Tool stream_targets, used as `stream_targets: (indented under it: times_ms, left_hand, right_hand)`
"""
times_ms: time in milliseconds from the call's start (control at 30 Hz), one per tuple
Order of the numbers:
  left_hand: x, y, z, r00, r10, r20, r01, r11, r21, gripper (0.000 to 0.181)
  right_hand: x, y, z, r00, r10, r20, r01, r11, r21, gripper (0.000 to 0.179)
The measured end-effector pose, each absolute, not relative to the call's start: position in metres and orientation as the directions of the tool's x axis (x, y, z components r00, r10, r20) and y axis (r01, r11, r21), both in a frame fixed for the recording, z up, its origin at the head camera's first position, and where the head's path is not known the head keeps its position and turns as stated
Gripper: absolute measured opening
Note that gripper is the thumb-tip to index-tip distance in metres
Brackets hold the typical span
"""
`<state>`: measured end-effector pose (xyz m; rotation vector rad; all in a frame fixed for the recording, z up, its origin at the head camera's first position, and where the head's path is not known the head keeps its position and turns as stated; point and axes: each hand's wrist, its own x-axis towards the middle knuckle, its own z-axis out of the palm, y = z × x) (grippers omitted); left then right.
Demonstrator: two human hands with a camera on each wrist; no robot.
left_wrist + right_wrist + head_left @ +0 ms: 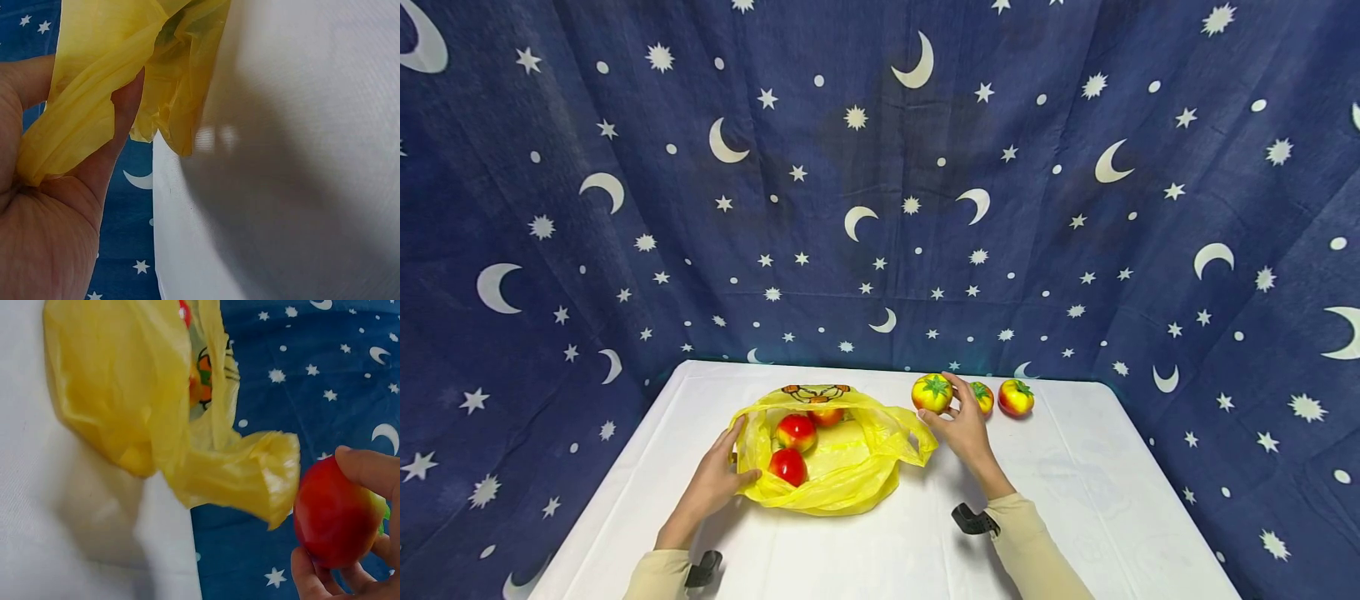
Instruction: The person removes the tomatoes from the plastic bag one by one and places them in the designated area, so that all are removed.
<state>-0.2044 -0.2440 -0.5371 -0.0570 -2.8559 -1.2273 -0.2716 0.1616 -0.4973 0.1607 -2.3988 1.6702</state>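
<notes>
With our right fingers [309,575] we are holding a fruit [931,394], our thumb pressing one side and the fingers curving round the other, spread only as wide as the fruit itself. Its green leaf is facing the head view and its red base the right wrist view. Our right hand [964,425] is hanging just right of the yellow bag's [842,498] right handle, and the forearm is slanting forward and inward.

With our left fingers we are gripping the bag at its left edge, and a twisted strip of it is running across the palm. Our left hand [711,477] is pointing forward, its forearm slanting inward too.

The bag's mouth is gaping, and three fruits [796,432] are lying inside, toward its left. Two more fruits [1016,399] are sitting beyond our right hand, one partly hidden by it, on the white table [1075,500]. Beige sleeves [1037,550] are covering our forearms, black mounts [975,521] are showing by our wrists, and a starry curtain [880,167] is hanging behind.
</notes>
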Motion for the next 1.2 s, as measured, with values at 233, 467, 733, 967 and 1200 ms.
stream_targets:
  times_ms: [233, 467, 733, 967, 1200]
  left_hand:
    - [-0.205, -0.246, -0.537, -1.0, 0.017, 0.007, 0.017, 0.691, 0.723, 0.1]
    - [-0.205, -0.246, -0.536, -1.0, 0.017, 0.02, 0.026, 0.685, 0.728, 0.099]
    - [-0.204, -0.246, -0.537, -1.0, 0.015, 0.021, 0.026, 0.683, 0.73, 0.099]
    - [-0.203, -0.245, -0.534, -1.0, 0.009, -0.001, 0.006, 0.691, 0.723, 0.099]
    - [-0.202, -0.243, -0.535, -1.0, 0.007, 0.021, 0.02, 0.687, 0.726, 0.098]
  right_hand:
    - [-0.282, 0.164, -0.51, -0.973, 0.111, 0.204, -0.156, 0.338, -0.928, 0.08]
    - [-0.29, 0.166, -0.525, -0.968, 0.16, 0.194, -0.125, 0.361, -0.924, 0.079]
    - [-0.294, 0.165, -0.538, -0.967, 0.168, 0.193, -0.097, 0.456, -0.885, 0.08]
    - [-0.296, 0.164, -0.544, -0.974, 0.168, 0.152, -0.061, 0.452, -0.89, 0.081]
    - [-0.301, 0.168, -0.553, -0.975, 0.191, 0.112, -0.006, 0.483, -0.876, 0.079]
